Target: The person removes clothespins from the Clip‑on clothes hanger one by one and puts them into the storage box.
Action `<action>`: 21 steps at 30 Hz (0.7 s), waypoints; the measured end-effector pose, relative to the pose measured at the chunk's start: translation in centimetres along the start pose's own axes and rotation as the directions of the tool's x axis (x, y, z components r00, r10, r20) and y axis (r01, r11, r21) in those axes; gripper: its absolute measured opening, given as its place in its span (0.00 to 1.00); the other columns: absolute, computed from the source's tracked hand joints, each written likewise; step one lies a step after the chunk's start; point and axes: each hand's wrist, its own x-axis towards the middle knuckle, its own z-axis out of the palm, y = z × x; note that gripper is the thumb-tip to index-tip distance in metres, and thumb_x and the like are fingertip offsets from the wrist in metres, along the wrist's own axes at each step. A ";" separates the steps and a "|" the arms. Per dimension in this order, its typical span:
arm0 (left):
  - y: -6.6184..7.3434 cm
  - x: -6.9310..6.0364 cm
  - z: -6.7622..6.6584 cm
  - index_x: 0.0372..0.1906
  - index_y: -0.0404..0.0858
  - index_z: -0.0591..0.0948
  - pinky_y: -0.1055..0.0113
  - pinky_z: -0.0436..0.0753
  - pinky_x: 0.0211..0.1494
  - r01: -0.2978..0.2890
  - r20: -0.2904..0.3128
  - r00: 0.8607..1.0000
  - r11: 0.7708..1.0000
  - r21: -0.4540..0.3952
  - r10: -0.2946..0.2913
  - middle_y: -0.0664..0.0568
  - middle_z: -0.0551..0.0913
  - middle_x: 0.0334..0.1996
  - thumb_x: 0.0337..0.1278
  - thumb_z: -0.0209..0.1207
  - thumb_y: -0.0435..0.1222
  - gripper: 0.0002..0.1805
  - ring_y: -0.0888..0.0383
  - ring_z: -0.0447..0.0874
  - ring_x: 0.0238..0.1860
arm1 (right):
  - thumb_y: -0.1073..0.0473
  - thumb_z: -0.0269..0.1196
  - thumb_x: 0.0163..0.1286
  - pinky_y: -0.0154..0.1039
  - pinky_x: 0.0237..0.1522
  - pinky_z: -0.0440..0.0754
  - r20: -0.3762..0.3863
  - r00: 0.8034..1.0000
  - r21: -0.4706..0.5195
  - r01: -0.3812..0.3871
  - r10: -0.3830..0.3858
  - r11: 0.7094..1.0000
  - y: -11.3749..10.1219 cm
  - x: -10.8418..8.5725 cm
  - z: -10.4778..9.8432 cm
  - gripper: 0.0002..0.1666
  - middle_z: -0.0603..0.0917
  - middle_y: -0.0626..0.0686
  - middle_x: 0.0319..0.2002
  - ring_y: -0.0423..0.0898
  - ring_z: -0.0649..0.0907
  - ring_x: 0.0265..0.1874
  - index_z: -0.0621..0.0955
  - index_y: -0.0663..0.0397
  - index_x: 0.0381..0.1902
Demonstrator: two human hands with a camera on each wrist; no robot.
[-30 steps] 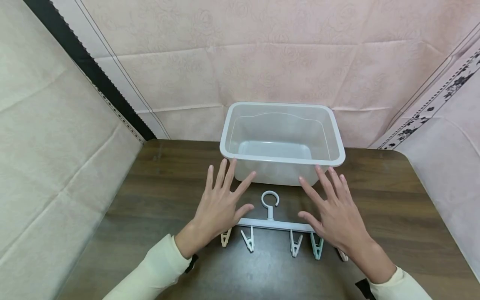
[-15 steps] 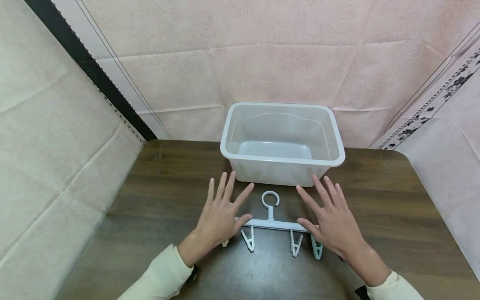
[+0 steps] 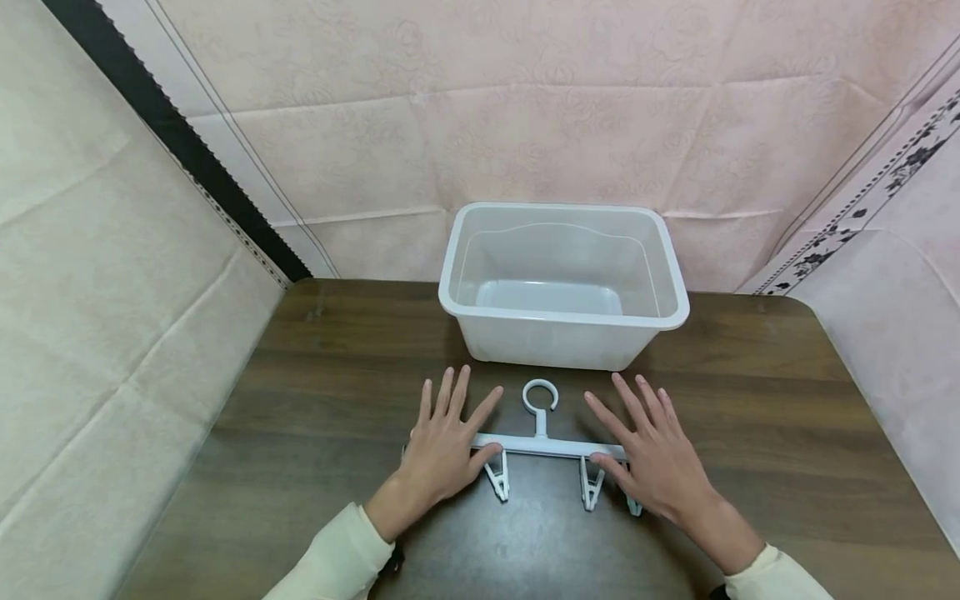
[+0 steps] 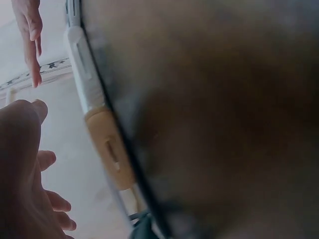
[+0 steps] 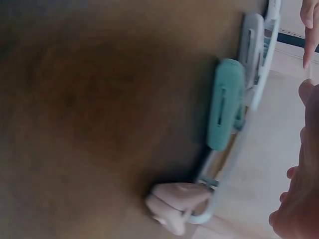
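Head view has the white bin (image 3: 547, 342) at the far side of the table (image 3: 337, 400), its inner floor showing. On its near side lies the clip hanger (image 3: 551, 447), the left hand (image 3: 438, 454) over its left part, the right hand (image 3: 663, 462) over its right, fingers straight and spread; whether they touch it, I cannot tell. Left wrist view reveals a tan clip (image 4: 108, 132), right wrist view a pinkish clip (image 5: 174, 199), both covered by hands from above.
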 end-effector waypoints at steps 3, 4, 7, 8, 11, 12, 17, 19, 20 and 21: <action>0.0 -0.1 0.6 0.80 0.55 0.54 0.37 0.42 0.73 0.005 0.016 1.000 1.000 -0.016 -0.005 0.34 0.45 0.78 0.68 0.49 0.64 0.41 0.36 0.40 0.77 | 0.27 0.46 0.74 0.65 0.70 0.48 0.037 0.999 -0.002 -0.008 0.008 1.000 0.1 -0.3 0.7 0.42 0.55 0.63 0.76 0.65 0.49 0.75 0.63 0.40 0.78; 0.0 -0.1 0.7 0.80 0.55 0.55 0.37 0.41 0.73 0.008 0.022 1.000 1.000 -0.023 -0.008 0.34 0.45 0.78 0.68 0.49 0.64 0.41 0.36 0.40 0.77 | 0.28 0.48 0.74 0.65 0.70 0.48 0.050 0.999 -0.003 -0.011 0.011 1.000 0.2 -0.5 0.9 0.42 0.55 0.63 0.77 0.65 0.49 0.75 0.62 0.40 0.78; 0.0 -0.1 0.9 0.80 0.56 0.57 0.37 0.42 0.73 0.010 0.035 0.999 1.000 -0.029 -0.009 0.34 0.46 0.78 0.68 0.49 0.64 0.40 0.35 0.41 0.77 | 0.31 0.53 0.73 0.65 0.70 0.48 0.074 0.997 -0.005 -0.016 0.016 1.000 0.3 -0.7 1.4 0.42 0.54 0.62 0.77 0.65 0.48 0.75 0.61 0.40 0.78; 0.0 -0.1 1.0 0.79 0.56 0.58 0.36 0.42 0.73 0.010 0.042 0.999 0.999 -0.031 -0.008 0.34 0.46 0.78 0.68 0.49 0.65 0.40 0.35 0.41 0.77 | 0.32 0.53 0.73 0.66 0.70 0.48 0.078 0.997 -0.004 -0.017 0.018 1.000 0.3 -0.7 1.6 0.42 0.54 0.61 0.77 0.65 0.49 0.75 0.61 0.40 0.78; -0.1 0.0 1.0 0.79 0.56 0.60 0.36 0.43 0.73 0.006 0.066 0.998 0.999 -0.038 -0.003 0.34 0.47 0.78 0.69 0.48 0.64 0.38 0.35 0.41 0.77 | 0.32 0.54 0.73 0.67 0.69 0.50 0.079 0.997 -0.001 -0.016 0.016 1.000 0.4 -0.8 2.0 0.42 0.55 0.62 0.77 0.66 0.51 0.75 0.62 0.41 0.78; -0.1 0.0 1.0 0.78 0.57 0.61 0.36 0.43 0.72 0.005 0.074 0.997 0.999 -0.041 -0.002 0.35 0.47 0.77 0.69 0.48 0.64 0.37 0.35 0.41 0.76 | 0.32 0.54 0.73 0.67 0.68 0.50 0.077 0.997 0.001 -0.015 0.014 1.000 0.4 -0.8 2.1 0.42 0.56 0.62 0.77 0.67 0.52 0.74 0.62 0.41 0.78; -0.2 -0.1 1.1 0.75 0.57 0.68 0.34 0.46 0.72 -0.011 0.081 0.997 0.999 -0.044 0.014 0.34 0.48 0.77 0.70 0.50 0.61 0.33 0.34 0.44 0.76 | 0.33 0.54 0.73 0.67 0.68 0.51 0.081 0.997 0.002 -0.011 0.011 1.000 0.4 -0.6 2.4 0.41 0.57 0.63 0.76 0.69 0.55 0.72 0.64 0.42 0.77; -0.2 -0.1 1.1 0.74 0.56 0.70 0.34 0.47 0.71 -0.019 0.083 0.996 0.999 -0.041 0.022 0.34 0.49 0.77 0.70 0.52 0.59 0.31 0.33 0.45 0.76 | 0.34 0.56 0.72 0.67 0.68 0.50 0.095 0.995 -0.002 -0.016 0.016 1.000 0.4 -0.6 2.5 0.41 0.57 0.64 0.76 0.70 0.55 0.72 0.65 0.42 0.77; -0.3 -0.1 1.2 0.73 0.56 0.71 0.34 0.48 0.71 -0.024 0.083 0.996 0.999 -0.038 0.027 0.34 0.49 0.77 0.70 0.52 0.59 0.30 0.33 0.45 0.75 | 0.35 0.57 0.72 0.67 0.68 0.50 0.104 0.994 -0.003 -0.018 0.019 1.000 0.4 -0.5 2.5 0.41 0.56 0.64 0.76 0.70 0.55 0.72 0.65 0.42 0.77; -0.3 -0.1 1.2 0.72 0.56 0.72 0.34 0.49 0.71 -0.028 0.083 0.996 0.999 -0.032 0.031 0.34 0.49 0.77 0.70 0.53 0.58 0.29 0.33 0.46 0.75 | 0.35 0.57 0.72 0.67 0.69 0.50 0.115 0.993 -0.005 -0.020 0.020 1.000 0.4 -0.5 2.5 0.40 0.56 0.64 0.76 0.69 0.55 0.72 0.65 0.42 0.77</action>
